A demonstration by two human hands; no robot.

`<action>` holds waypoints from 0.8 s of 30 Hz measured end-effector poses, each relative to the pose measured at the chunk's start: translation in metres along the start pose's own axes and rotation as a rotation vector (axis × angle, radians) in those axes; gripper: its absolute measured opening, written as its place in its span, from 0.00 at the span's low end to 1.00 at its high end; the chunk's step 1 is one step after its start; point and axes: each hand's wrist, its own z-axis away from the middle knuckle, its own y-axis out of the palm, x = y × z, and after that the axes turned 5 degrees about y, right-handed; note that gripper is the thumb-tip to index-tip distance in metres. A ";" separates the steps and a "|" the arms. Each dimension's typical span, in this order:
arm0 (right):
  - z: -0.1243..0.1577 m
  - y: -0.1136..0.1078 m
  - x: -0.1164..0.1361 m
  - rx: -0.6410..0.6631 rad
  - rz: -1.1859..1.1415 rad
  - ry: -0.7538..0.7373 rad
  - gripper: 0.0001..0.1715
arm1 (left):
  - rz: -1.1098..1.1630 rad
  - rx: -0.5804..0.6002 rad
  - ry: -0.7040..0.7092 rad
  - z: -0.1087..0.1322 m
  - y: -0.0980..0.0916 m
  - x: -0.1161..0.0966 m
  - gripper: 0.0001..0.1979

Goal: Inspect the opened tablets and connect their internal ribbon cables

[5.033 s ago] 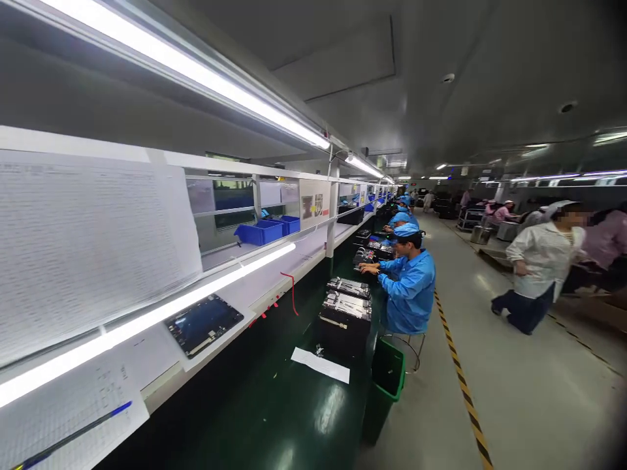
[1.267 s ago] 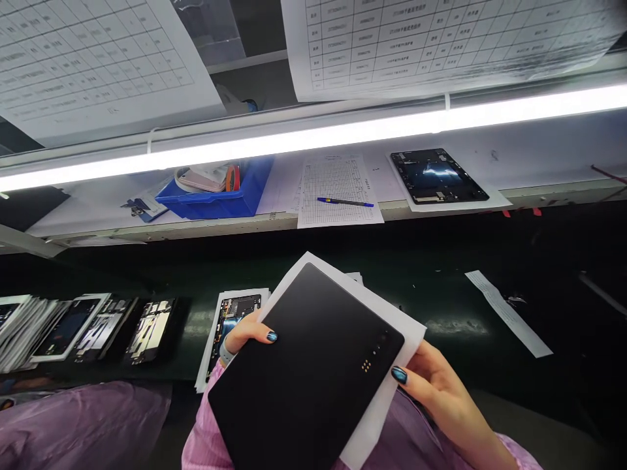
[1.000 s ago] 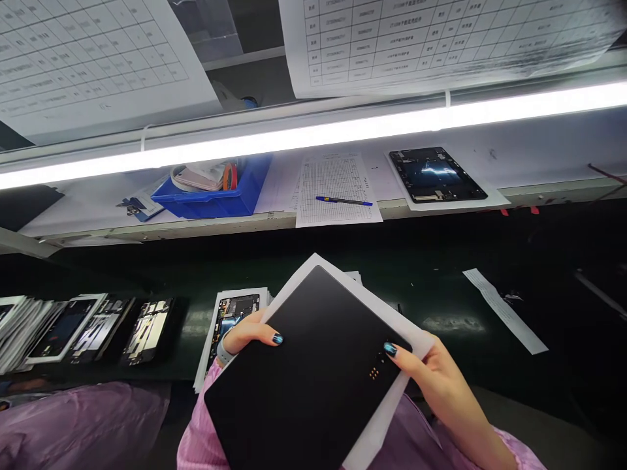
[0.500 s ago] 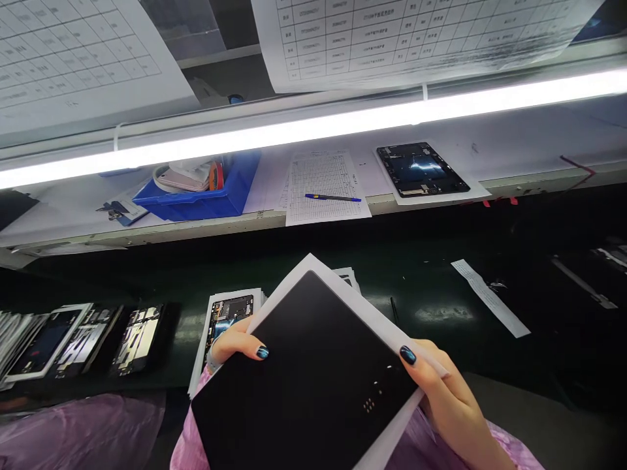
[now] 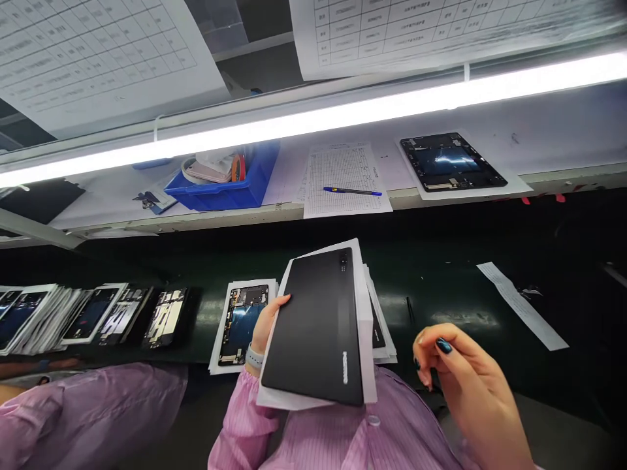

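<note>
Black panel (image 5: 313, 326), backed by white paper (image 5: 368, 359), sits before the purple garment (image 5: 318, 440), left edge gripped by the left hand (image 5: 266, 324); the right hand (image 5: 473, 385) curls, contents unclear. Likely stiff, slippery: hold opposite edges.

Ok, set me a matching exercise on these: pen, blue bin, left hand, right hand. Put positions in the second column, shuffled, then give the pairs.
Column one
1. Pen
2. Blue bin
3. Left hand
4. Right hand

Column two
A. Curled, apart from the black panel
B. Left of the gridded sheet in the picture, with loose items inside
C. Gripping the black panel at its left edge
D. Lying across the gridded sheet

Pairs: 1-D, 2-B, 3-C, 4-A
</note>
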 end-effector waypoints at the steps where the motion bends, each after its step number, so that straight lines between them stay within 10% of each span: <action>1: 0.001 0.002 -0.002 0.077 -0.017 0.021 0.16 | 0.053 -0.035 -0.025 -0.004 0.001 0.004 0.17; 10: -0.018 0.030 -0.050 -0.172 -0.373 0.312 0.19 | 0.193 -0.181 0.156 -0.016 -0.001 0.047 0.21; 17: -0.023 0.040 -0.070 -0.034 -0.447 0.425 0.34 | 0.190 -0.018 0.180 -0.021 -0.004 0.082 0.23; 24: -0.022 0.004 -0.073 -0.141 0.069 -0.012 0.23 | 0.298 0.085 0.172 -0.036 -0.016 0.093 0.25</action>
